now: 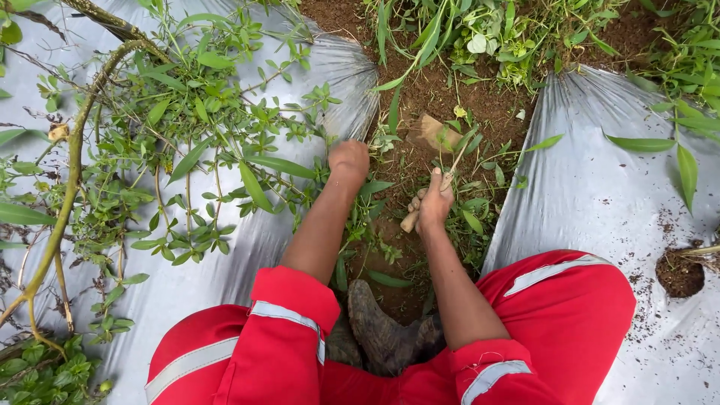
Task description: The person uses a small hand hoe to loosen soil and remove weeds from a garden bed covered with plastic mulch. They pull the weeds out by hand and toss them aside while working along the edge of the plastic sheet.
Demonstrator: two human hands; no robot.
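Silver plastic mulch (600,187) covers the ground on both sides, leaving a narrow strip of bare reddish soil (435,90) running away from the crouching person. Their right hand (433,202) is closed around the wooden handle of a small hoe (433,135), whose long axis points forward and slightly right, the blade resting on soil just ahead of the knuckles. Their left hand (349,159) sits further forward and to the left, curled into the weeds (375,187) at the sheet's edge; whether it actually grips stems I cannot tell. A leafy branch (172,127) sprawls over the left sheet, crowding that side. Open soil lies ahead of the blade. A muddy boot (379,330) sits between red-trousered knees.
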